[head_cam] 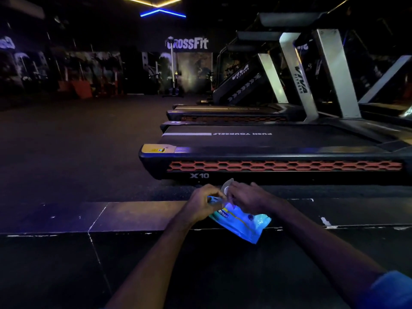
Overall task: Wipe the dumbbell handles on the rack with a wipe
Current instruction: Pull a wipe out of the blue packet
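Wipes pack (242, 221) held low over the dark floor (66, 253) beside the nearest treadmill (256, 152), left hand (201, 202) gripping its end, right hand (246, 197) pinching the lifted lid flap (227, 186), pretty dim gym

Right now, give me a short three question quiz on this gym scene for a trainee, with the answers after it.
1. True or false: the left hand grips one end of the blue plastic wipe packet.
2. Which machine stands just beyond the hands: A) rowing machine, B) black treadmill marked X10, C) exercise bike?
3. Fill in: the right hand works at the packet's opening, where a pale round ____ stands lifted.

Key
1. True.
2. B.
3. Flap. No dumbbell rack can be made out in this dark head view.
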`<action>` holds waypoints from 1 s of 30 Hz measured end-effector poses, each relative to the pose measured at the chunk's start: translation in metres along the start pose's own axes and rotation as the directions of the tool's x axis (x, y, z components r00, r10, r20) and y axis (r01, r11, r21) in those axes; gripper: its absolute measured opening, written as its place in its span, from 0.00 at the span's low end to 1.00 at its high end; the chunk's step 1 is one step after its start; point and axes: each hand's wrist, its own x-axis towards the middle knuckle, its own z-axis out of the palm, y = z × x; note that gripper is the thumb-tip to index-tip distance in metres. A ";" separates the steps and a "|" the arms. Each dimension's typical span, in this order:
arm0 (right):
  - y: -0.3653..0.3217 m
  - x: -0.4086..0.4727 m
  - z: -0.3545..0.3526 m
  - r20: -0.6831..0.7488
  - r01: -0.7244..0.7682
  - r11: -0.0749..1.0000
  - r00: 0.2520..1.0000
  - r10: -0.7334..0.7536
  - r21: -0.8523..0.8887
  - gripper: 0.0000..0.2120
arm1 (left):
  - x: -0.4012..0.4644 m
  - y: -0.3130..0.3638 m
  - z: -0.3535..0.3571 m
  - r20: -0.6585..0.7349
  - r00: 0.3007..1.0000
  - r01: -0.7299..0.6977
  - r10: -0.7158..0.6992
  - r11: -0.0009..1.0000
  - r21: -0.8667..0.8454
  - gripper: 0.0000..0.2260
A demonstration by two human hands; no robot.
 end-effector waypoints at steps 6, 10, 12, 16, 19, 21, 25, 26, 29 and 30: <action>-0.001 -0.001 -0.001 -0.022 -0.009 1.000 1.000 0.010 0.006 0.03 | 0.002 0.009 0.000 0.000 1.000 0.019 -0.020 0.989 0.148 0.09; -0.002 -0.003 0.002 -0.056 -0.004 0.999 0.998 0.007 0.052 0.04 | 0.005 0.018 0.002 -0.009 0.999 0.043 -0.042 0.971 0.234 0.07; -0.001 -0.005 0.002 -0.083 0.004 0.996 0.997 0.004 0.089 0.03 | 0.007 0.022 0.001 -0.003 0.998 0.054 -0.056 0.960 0.276 0.07; 0.006 -0.008 0.005 -0.115 -0.002 0.961 0.993 0.035 0.278 0.04 | 0.008 0.023 0.000 0.021 0.997 0.071 -0.081 0.953 0.296 0.05; 0.014 -0.015 0.006 -0.157 0.013 0.899 0.986 0.062 0.438 0.08 | 0.007 0.024 -0.001 0.004 0.997 0.068 -0.072 0.958 0.277 0.07; 0.014 -0.019 0.004 -0.172 -0.001 0.878 0.980 0.095 0.478 0.07 | 0.007 0.026 0.000 0.011 0.999 0.045 -0.050 0.958 0.282 0.08; 0.013 -0.017 0.007 -0.265 -0.020 0.883 0.950 0.162 0.469 0.07 | 0.008 0.031 0.001 0.054 0.998 0.018 -0.036 0.952 0.305 0.05; 0.012 -0.016 0.007 -0.288 -0.023 0.902 0.944 0.162 0.432 0.07 | 0.007 0.032 0.001 0.055 0.998 0.012 -0.031 0.948 0.318 0.05; 0.012 -0.015 0.006 -0.289 -0.023 0.875 0.940 0.184 0.483 0.04 | 0.004 0.031 0.000 0.052 0.998 0.024 -0.042 0.953 0.301 0.05; 0.012 -0.015 0.006 -0.267 -0.045 0.852 0.940 0.214 0.522 0.05 | 0.003 0.029 -0.001 0.073 0.996 0.025 -0.048 0.958 0.286 0.06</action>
